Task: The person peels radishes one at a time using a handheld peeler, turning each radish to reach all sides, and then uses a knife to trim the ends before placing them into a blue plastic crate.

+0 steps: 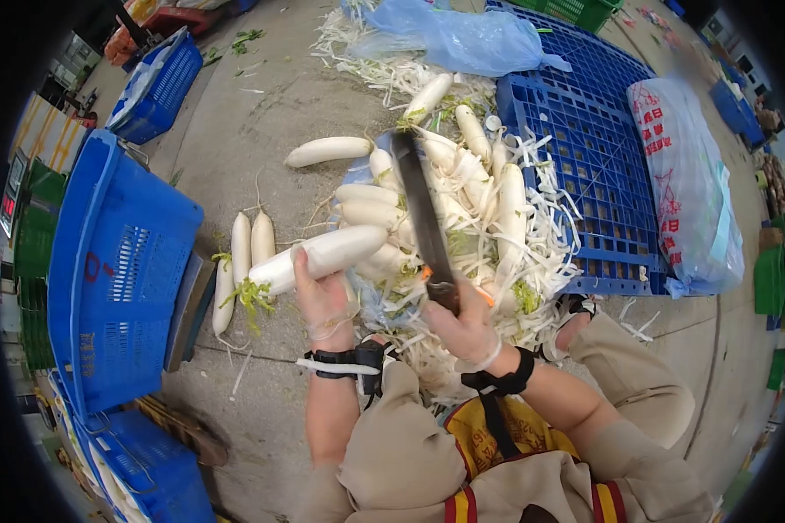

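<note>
My left hand (323,301), in a thin clear glove, is closed around a white daikon radish (336,250), its leafy green end pointing left. In my right hand (464,327), also gloved, is the dark handle of a long knife (423,209). Its blade points away from me, slightly blurred, and stands apart from the held radish. Something orange shows by that hand, too small to make out. Beneath and beyond both hands, several more daikon radishes (368,212) lie in a heap with long white peel strips (532,235).
A blue crate (118,270) stands at the left, with several slim radishes (241,244) on the concrete beside it. A blue plastic pallet (615,209) borders the heap at the right, carrying a white printed bag (689,192). Blue plastic sheeting (462,35) lies at the back.
</note>
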A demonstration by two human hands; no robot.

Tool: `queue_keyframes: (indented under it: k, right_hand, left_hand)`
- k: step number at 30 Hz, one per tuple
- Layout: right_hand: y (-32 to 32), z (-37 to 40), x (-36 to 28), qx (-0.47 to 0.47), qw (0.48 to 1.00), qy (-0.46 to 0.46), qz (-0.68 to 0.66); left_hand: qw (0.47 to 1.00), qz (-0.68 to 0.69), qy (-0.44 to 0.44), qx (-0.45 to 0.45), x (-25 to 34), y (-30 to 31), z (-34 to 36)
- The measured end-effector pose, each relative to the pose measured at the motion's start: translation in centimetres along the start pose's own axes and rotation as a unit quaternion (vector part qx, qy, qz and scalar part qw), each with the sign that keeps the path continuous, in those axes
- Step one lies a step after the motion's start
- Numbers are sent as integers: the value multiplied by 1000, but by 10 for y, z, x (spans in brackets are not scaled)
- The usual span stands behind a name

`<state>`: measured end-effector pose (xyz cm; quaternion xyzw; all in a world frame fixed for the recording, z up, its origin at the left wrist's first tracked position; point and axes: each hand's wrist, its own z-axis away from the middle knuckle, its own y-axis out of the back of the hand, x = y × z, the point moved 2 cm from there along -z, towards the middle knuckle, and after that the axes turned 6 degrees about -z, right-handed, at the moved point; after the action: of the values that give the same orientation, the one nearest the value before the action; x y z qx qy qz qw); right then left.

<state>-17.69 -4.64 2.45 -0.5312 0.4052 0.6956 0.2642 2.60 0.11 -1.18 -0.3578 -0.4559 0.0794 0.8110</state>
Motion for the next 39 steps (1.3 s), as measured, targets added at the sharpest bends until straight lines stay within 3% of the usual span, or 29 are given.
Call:
queue_keyframes:
  k: [2, 3, 4, 6, 8, 10, 12, 14, 15, 16, 17, 18, 19, 20, 22, 23, 25, 26, 27, 28, 29, 31, 32, 33, 34, 36, 37, 38, 39]
  right_hand:
    - [4, 3, -9, -14, 990, 34, -133]
    - [-4, -5, 2, 43, 993, 99, 43]
    - [-13, -15, 38, -51, 990, -1, 135]
    - [-2, -5, 85, -172, 947, -272, -11]
    - [6, 10, 112, -108, 952, -283, -48]
    - [18, 2, 109, -129, 928, -338, -88]
    - [28, -9, 106, -129, 931, -305, -156]
    - [56, -26, 86, -103, 949, -264, -135]
    - [74, -34, 77, -55, 967, -215, -127]
    - [94, -45, 72, -4, 979, -167, -117]
    - [124, -61, 86, 34, 989, -115, -86]
    - [155, -76, 101, 68, 994, -62, -53]
    - [177, -84, 93, 162, 983, -73, -53]
    - [197, -88, 85, 252, 963, -83, -53]
    - [252, -99, 130, 359, 920, -113, -109]
    - [280, -101, 157, 386, 912, -138, -25]
    - [339, -99, 229, 413, 873, -191, 173]
    - [358, -95, 255, 412, 839, -215, 283]
    - [349, -83, 235, 379, 841, -274, 272]
    - [351, -75, 243, 377, 840, -276, 275]
    - [360, -70, 260, 354, 844, -280, 288]
    - [373, -68, 282, 328, 843, -291, 313]
    - [366, -65, 271, 330, 840, -295, 315]
    - [340, -62, 234, 345, 799, -220, 441]
    - [312, -64, 207, 349, 740, -139, 557]
    - [280, -80, 194, 294, 779, 138, 537]
    - [250, -80, 183, 232, 841, 133, 471]
    - [214, -79, 172, 167, 893, 125, 399]
    - [180, -75, 179, 41, 925, 128, 355]
  left_hand:
    - [1000, 14, 0, -3, 0, -1, -2]
    - [1000, 27, -1, -6, 1, -3, -2]
    - [1000, 27, -1, -6, 3, -3, 3]
    - [995, 71, 12, -66, 14, -10, -1]
    - [996, 63, -13, -69, 9, -2, -14]
    - [997, 37, -42, -57, 16, 16, -10]
    - [999, -10, 5, -41, 14, 10, -13]
    - [997, -61, 6, -57, 56, -8, -13]
    - [990, -117, 18, -71, 86, -23, -9]
    - [988, -154, -5, -14, 126, -45, -8]
    - [961, -178, -67, -200, 169, -34, -31]
    - [967, -60, -84, -231, 216, -31, -64]
    - [958, -24, -140, -248, 260, -47, -67]
    - [938, 67, -82, -329, 315, -31, -99]
    - [955, -43, -266, -123, 358, -52, -76]
    - [955, -44, -266, -121, 352, -51, -72]
    - [916, -180, -343, -108, 324, -43, -62]
    - [929, -205, -284, -118, 303, -26, -68]
    - [939, -226, -224, -128, 274, -2, -76]
    - [911, -306, -217, -173, 237, 21, -78]
    - [929, -318, -120, -144, 202, 39, -86]
    - [895, -439, 3, -82, 132, 94, -115]
    - [833, -552, 9, -41, 97, 105, -115]
    - [828, -560, 20, 1, 72, 100, -100]
    - [768, -638, -34, -42, 46, 110, -109]
    - [634, -744, -186, -102, 6, 113, -113]
    - [563, -767, -282, -120, -13, 97, -111]
    - [558, -750, -316, -159, -24, 65, -101]
    - [554, -730, -348, -197, -31, 36, -94]
